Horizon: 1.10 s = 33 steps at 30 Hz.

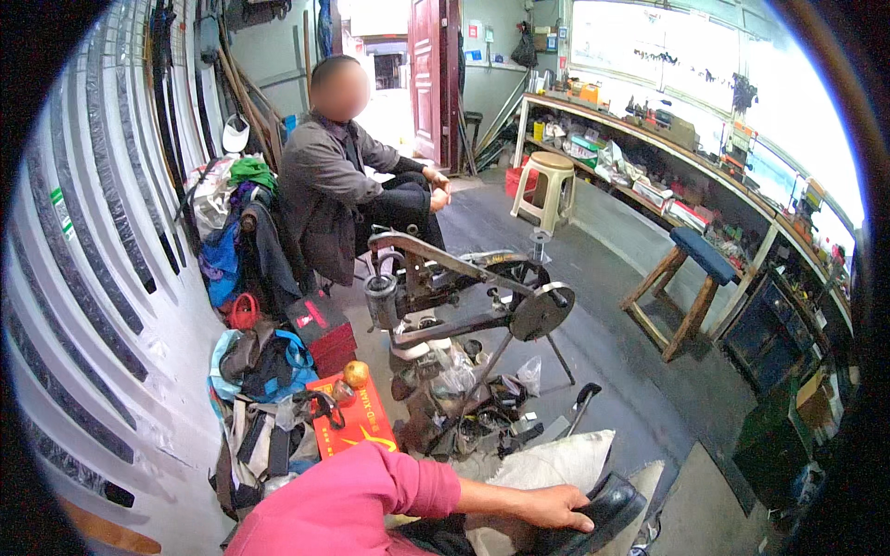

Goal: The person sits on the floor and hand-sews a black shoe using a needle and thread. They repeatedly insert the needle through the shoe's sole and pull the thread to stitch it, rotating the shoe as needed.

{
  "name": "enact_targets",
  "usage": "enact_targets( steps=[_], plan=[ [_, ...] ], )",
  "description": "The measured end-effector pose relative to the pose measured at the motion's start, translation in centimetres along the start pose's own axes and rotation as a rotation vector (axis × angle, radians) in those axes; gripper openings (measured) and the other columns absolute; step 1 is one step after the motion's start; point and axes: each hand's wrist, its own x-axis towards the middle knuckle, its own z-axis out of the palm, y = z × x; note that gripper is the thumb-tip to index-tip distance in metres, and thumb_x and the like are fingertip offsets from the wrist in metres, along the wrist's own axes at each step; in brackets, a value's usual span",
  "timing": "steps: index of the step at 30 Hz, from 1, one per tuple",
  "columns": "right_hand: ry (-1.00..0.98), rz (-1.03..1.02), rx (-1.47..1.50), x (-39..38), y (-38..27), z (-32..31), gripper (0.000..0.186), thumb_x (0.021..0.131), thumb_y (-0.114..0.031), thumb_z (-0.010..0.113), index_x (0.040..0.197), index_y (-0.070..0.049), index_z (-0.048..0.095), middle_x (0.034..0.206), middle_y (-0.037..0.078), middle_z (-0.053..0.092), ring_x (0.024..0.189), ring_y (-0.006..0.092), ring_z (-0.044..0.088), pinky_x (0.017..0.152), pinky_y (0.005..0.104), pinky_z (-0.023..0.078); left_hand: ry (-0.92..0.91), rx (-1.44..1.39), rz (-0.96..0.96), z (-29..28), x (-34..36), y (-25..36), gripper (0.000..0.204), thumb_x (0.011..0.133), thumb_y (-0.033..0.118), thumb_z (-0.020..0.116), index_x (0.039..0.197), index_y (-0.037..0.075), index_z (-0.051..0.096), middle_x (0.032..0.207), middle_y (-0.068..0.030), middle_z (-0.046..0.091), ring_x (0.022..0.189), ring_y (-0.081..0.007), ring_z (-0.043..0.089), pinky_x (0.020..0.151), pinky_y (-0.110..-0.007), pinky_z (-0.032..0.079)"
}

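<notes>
My left hand [554, 508] reaches across from the lower left in a pink sleeve. It grips a black leather shoe [616, 503] at the bottom of the head view, with the thumb on the near side and the other fingertips mostly hidden. A pale cloth [565, 458] lies beside and under the hand and shoe. My right hand does not show. Just ahead stands a hand-cranked shoe-stitching machine [464, 278] with a round metal wheel [542, 311] on thin legs.
Another person [338, 185] sits beyond the machine, hands together. An orange-red box [357, 417], bags [264, 361] and scraps lie to the left. Tools and small parts cover the floor below the machine. A beige stool [547, 176], blue-topped stool [702, 255] and loaded workbench [649, 139] stand right.
</notes>
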Motion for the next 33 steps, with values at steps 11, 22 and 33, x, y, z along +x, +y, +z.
enact_targets(
  steps=[11, 22, 33],
  plan=[
    [-0.027, 0.067, -0.199, 3.0, 1.1, 4.0, 0.027, 0.092, -0.016, 0.074, 0.080, -0.006, 0.053, 0.070, -0.003, 0.047, 0.065, 0.0099, 0.043, 0.059, 0.0262, 0.038, 0.267, 0.054, 0.157, -6.8, -2.1, -0.3, 0.052, 0.097, 0.047, 0.059, 0.066, 0.005, 0.056, 0.066, -0.0071, 0.055, 0.069, -0.0285, 0.060, 0.068, -0.040, 0.049],
    [-0.014, 0.100, -0.195, 3.4, 0.3, 5.3, 0.021, 0.092, -0.013, 0.072, 0.091, -0.006, 0.052, 0.079, -0.001, 0.048, 0.073, 0.0118, 0.045, 0.067, 0.0291, 0.041, 0.633, -0.873, 0.039, -7.4, 1.4, -1.1, 0.044, 0.103, 0.044, 0.053, 0.071, 0.015, 0.042, 0.057, 0.0064, 0.030, 0.045, -0.0085, 0.035, 0.043, -0.023, 0.031],
    [0.000, 0.148, 0.141, 2.5, 0.7, 4.8, 0.016, 0.096, -0.012, 0.067, 0.095, -0.008, 0.052, 0.085, -0.002, 0.049, 0.076, 0.0099, 0.048, 0.068, 0.0253, 0.043, 0.334, 0.177, 0.539, 1.1, -2.6, 3.5, 0.015, 0.094, 0.017, 0.063, 0.090, 0.004, 0.059, 0.081, -0.0131, 0.057, 0.074, -0.0334, 0.059, 0.066, -0.041, 0.048]
  ],
)
